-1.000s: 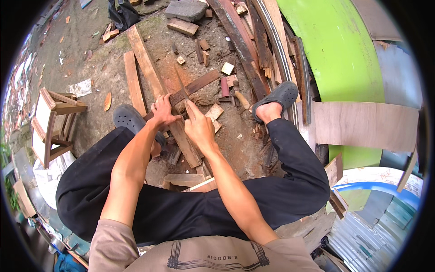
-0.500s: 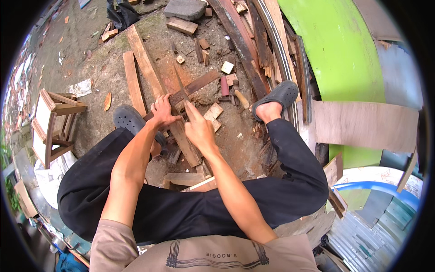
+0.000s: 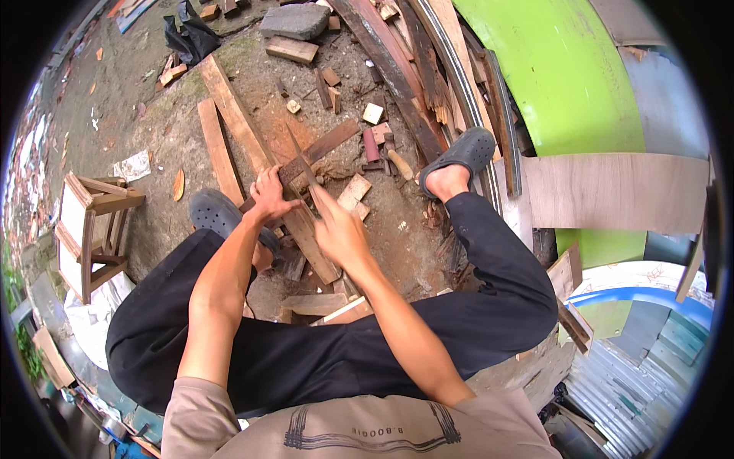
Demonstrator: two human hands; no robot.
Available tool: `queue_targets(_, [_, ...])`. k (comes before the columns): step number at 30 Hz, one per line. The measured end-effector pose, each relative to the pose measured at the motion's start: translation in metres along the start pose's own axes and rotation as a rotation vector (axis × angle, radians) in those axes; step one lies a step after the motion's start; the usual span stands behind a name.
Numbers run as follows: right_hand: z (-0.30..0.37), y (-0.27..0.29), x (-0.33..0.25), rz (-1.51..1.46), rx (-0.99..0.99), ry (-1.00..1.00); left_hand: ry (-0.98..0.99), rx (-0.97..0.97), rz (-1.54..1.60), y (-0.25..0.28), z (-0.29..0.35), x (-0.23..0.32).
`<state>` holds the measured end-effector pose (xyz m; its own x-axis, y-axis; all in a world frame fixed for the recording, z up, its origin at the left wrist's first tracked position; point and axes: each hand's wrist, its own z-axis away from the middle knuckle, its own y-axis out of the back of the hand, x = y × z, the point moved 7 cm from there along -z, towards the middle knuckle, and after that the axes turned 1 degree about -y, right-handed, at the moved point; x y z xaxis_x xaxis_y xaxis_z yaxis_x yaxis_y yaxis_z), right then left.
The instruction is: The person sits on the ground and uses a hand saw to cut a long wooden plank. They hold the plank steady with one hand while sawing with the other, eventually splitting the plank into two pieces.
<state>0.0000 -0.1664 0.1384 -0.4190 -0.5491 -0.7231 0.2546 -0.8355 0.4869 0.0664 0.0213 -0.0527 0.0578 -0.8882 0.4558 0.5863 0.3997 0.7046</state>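
Littering ground [image 3: 413,260]: offcuts [image 3: 355,191], hammer [image 3: 400,164]; right fingers [image 3: 326,205] wrapped round saw [image 3: 297,145], left fingers [image 3: 267,182] spread on dark board [image 3: 336,138].

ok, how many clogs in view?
2: the left clog, partly hidden by the left forearm, and the right clog, beside the long timbers. Others could lie hidden under clutter.

I'm in an outdoor woodworking yard [image 3: 126,84]: rough bare ground [image 3: 405,264], planks [image 3: 235,111], scattered wood scraps [image 3: 291,50] and corrugated metal sheeting [image 3: 612,390] around me.
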Motion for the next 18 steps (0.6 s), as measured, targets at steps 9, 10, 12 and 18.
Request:
queue_targets(9, [-0.012,-0.003,-0.029,0.042,0.020,0.027,-0.010,0.024,0.007,-0.004,-0.005,-0.007])
queue_targets(10, [-0.035,-0.008,-0.014,0.132,0.017,-0.023,-0.014,0.005,0.005,-0.006,-0.010,-0.005])
queue_targets(12, [-0.011,-0.006,-0.003,0.011,0.027,0.035,0.007,-0.018,-0.013,-0.002,-0.008,-0.003])
queue_targets(18, [0.113,0.037,0.006,-0.038,0.125,0.131,0.026,-0.021,-0.041,0.002,-0.004,-0.004])
